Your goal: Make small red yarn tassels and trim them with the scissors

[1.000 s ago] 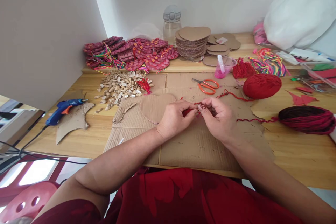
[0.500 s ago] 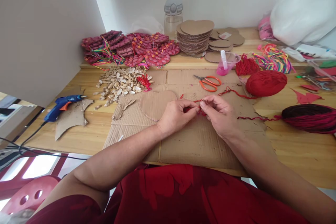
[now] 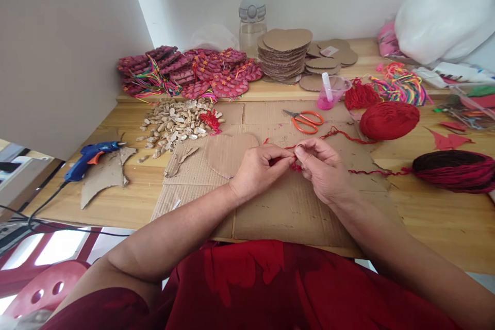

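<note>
My left hand (image 3: pixel 260 167) and my right hand (image 3: pixel 320 167) meet over the cardboard sheet (image 3: pixel 286 216), fingers pinched on red yarn (image 3: pixel 328 134). Most of the yarn between the fingertips is hidden. One strand runs back to the red yarn ball (image 3: pixel 390 120); a darker strand (image 3: pixel 367 171) passes by my right hand to the black and magenta yarn ball (image 3: pixel 452 171). Left of my left hand lies a heart-shaped cardboard piece (image 3: pixel 228 155). Beyond my hands are orange-handled scissors (image 3: pixel 307 121), lying with their blades apart.
Peanut shells (image 3: pixel 178 122) with a red tassel (image 3: pixel 211 121) lie at left, near a blue glue gun (image 3: pixel 93 157). Behind stand decorated pieces (image 3: pixel 220 75), a bottle (image 3: pixel 252 28), stacked cardboard shapes (image 3: pixel 284 56) and a pink cup (image 3: pixel 332 94). Colourful yarn (image 3: pixel 400 85) lies at right.
The whole view has shifted slightly. Both hands keep their pinch on the yarn, with barely any finger movement to be seen.
</note>
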### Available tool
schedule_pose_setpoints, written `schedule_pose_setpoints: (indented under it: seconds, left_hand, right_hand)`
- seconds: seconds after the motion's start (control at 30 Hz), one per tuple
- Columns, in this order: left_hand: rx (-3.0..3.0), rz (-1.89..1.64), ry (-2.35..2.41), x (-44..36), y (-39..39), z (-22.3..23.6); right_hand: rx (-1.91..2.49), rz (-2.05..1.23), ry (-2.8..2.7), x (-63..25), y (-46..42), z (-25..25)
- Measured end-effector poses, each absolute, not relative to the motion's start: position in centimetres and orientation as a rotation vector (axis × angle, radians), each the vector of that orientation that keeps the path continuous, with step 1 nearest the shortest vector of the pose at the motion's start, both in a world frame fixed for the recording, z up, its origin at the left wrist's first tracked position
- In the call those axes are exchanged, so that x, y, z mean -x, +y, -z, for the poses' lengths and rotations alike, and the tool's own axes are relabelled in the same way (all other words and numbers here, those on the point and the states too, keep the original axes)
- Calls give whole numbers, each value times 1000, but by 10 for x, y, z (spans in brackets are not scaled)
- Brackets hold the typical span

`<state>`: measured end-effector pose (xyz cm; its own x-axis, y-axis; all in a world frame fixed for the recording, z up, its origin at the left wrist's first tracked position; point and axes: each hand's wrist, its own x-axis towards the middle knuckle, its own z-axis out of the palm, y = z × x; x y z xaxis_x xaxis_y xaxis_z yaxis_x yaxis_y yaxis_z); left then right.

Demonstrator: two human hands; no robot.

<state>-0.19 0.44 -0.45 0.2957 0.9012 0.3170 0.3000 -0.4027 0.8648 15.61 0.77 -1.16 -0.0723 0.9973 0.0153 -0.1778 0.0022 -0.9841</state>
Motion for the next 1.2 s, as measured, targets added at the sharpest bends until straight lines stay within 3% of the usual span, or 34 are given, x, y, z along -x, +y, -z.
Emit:
schedule_pose_setpoints:
  seconds: [1.2]
  left_hand:
    - [-1841,-1139,1115,-2,3,3]
  right_hand:
    - [1080,-1477,-864,-151,2,3]
